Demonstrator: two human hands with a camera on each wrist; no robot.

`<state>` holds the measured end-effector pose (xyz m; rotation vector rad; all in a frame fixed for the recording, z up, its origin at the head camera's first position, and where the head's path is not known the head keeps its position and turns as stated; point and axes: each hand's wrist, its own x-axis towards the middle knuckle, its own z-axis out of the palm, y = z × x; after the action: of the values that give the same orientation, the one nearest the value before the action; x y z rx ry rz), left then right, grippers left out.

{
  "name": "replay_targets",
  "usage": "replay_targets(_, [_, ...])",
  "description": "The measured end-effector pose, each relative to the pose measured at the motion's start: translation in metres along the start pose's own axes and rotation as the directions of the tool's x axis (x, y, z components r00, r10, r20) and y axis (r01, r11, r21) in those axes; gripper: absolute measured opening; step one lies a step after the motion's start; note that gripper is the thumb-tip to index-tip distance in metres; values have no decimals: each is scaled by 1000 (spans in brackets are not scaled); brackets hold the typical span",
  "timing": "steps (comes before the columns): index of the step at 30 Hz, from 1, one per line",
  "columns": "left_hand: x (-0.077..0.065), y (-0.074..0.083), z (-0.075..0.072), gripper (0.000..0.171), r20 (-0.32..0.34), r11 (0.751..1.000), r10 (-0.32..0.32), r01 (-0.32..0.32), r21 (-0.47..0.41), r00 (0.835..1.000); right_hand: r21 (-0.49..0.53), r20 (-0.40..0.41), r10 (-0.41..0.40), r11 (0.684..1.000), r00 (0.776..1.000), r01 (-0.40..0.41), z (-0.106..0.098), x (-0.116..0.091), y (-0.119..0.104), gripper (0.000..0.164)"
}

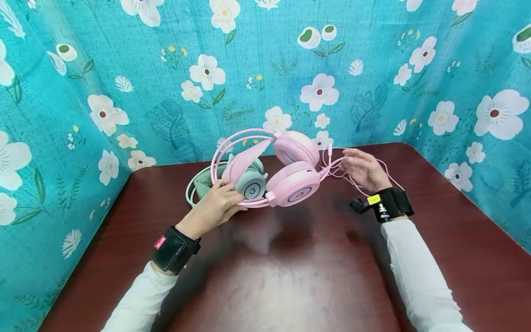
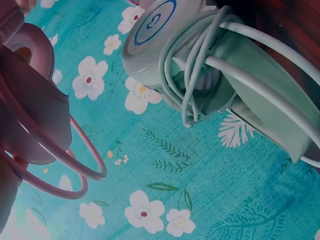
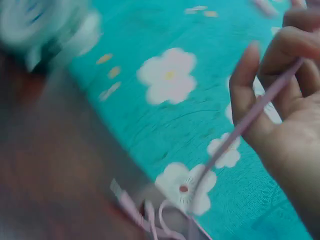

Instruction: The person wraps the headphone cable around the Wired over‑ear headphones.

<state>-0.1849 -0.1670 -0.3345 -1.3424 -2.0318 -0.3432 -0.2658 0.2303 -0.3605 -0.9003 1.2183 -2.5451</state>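
A pink headset (image 1: 292, 189) with two padded ear cups is held up above the table, tilted sideways. My left hand (image 1: 217, 200) grips its headband. From the ear cups a pink cable (image 1: 332, 170) runs in loops to my right hand (image 1: 365, 170). In the right wrist view, the cable (image 3: 250, 117) crosses in front of the thumb and passes into the bent fingers. Behind the pink headset lies a green headset (image 1: 252, 186), partly hidden; the left wrist view shows its cable (image 2: 192, 75) wound round an ear cup.
A dark red-brown wooden table (image 1: 290, 276) spreads beneath both hands. Teal floral cloth (image 1: 249, 92) hangs along its back and sides. In the right wrist view, a pink plug (image 3: 127, 202) and cable loops hang below the hand; this view is blurred.
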Motion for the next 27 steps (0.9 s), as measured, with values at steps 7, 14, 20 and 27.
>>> replay_targets(7, [0, 5, 6, 25, 14, 998, 50, -50, -45, 999, 362, 134, -93, 932, 987, 38, -2, 19, 4, 30])
replay_targets(14, [3, 7, 8, 24, 19, 995, 79, -78, -58, 997, 258, 80, -78, 965, 994, 54, -4, 23, 9, 24])
replay_targets(20, [2, 12, 10, 21, 16, 990, 108, -106, -96, 994, 259, 160, 0, 965, 987, -42, -12, 20, 11, 22])
replay_targets(27, [8, 17, 15, 14, 22, 985, 146, -143, -100, 989, 568, 476, -49, 780, 878, -264, -9, 16, 24, 36])
